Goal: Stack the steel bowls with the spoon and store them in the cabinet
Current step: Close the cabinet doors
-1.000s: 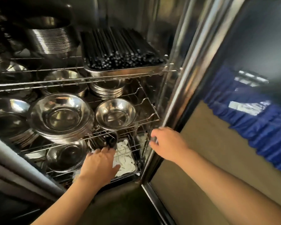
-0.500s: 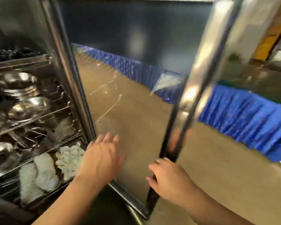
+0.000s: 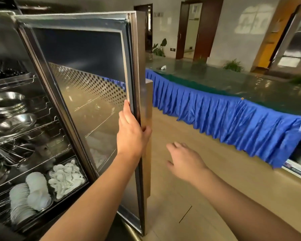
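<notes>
The steel cabinet stands open at the left, its wire racks [image 3: 24, 129] holding stacked steel bowls [image 3: 9, 101] and a tilted steel bowl [image 3: 16, 123]. My left hand [image 3: 131, 133] grips the free edge of the glass cabinet door [image 3: 94, 101], thumb on the outer side. My right hand [image 3: 184, 160] hovers to the right of the door, fingers spread, holding nothing. No spoon is in either hand.
On the bottom rack sit stacks of white saucers [image 3: 27, 197] and a tray of white ceramic spoons [image 3: 66, 178]. A long table with a blue skirt [image 3: 224, 117] runs along the right. Tan floor [image 3: 207, 197] lies between it and the cabinet.
My view swung right from the racks. My left hand left the bottom rack and took hold of the door's edge. My right hand let go of the door and drew away.
</notes>
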`<state>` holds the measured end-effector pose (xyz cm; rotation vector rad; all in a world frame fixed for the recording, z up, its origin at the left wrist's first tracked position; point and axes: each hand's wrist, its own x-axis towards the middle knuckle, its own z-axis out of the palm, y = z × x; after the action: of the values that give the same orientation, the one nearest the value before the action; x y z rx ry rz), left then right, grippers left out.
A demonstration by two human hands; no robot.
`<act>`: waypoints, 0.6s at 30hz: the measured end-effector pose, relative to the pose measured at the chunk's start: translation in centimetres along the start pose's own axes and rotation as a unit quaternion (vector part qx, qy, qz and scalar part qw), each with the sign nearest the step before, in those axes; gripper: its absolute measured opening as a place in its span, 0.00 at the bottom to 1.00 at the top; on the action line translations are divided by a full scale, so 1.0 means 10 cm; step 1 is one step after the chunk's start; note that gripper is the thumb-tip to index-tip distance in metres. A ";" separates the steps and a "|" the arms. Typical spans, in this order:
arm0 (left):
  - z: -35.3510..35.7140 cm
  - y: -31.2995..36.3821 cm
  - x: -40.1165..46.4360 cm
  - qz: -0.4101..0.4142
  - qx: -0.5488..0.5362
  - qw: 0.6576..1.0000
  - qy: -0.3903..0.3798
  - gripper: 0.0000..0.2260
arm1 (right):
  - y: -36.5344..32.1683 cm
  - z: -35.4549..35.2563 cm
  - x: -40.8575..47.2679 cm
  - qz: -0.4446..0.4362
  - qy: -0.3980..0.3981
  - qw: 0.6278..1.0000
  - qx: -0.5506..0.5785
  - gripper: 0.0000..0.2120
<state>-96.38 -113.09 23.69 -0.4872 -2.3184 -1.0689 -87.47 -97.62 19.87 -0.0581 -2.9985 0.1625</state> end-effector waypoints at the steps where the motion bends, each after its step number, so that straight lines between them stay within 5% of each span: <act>1: -0.04 -0.04 -0.04 -0.001 -0.005 1.000 0.008 0.45 | -0.02 -0.04 0.07 -0.007 0.009 1.000 -0.002 0.20; 8: -0.77 -0.38 -0.53 -0.022 -0.015 0.999 0.018 0.42 | -0.48 -0.13 0.53 -0.068 0.051 0.995 0.061 0.39; 13: -1.42 -0.67 -0.90 -0.078 0.054 0.994 0.060 0.36 | -1.22 0.06 0.54 -0.158 0.007 0.960 0.232 0.24; 18: -2.11 -1.02 -1.21 -0.162 0.108 0.974 0.116 0.33 | -2.01 0.27 0.41 -0.224 -0.028 0.910 0.347 0.20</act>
<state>-85.47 -137.00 21.84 0.1000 -2.3132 -0.9407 -92.48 -117.73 19.97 0.7030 -2.7177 1.1527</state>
